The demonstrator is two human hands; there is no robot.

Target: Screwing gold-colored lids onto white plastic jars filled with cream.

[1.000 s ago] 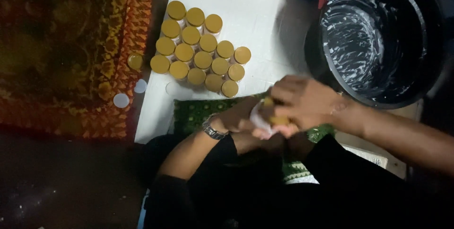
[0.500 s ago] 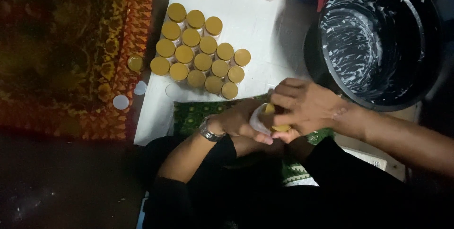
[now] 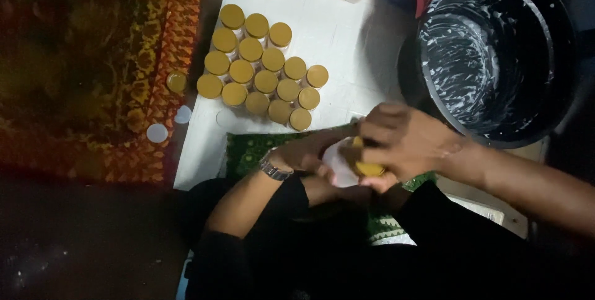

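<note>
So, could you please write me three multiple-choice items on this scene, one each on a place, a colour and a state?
1. Where does the cluster of capped jars stand?
A. Inside the black bucket
B. On the white sheet
C. On the person's lap

2. What colour are the jars' caps?
A. Golden yellow
B. Blue
C. Silver

3. What is the state of the black bucket?
A. Covered with a lid
B. Tipped on its side
C. Open, its inner wall smeared with white

Answers:
1. B: the jars stand together on the white sheet, left of the bucket.
2. A: every cap in the cluster shows golden yellow, as does the cap under the right hand.
3. C: the bucket's mouth faces up and white streaks coat its inside.

The left hand holds the small white jar meanwhile.
</note>
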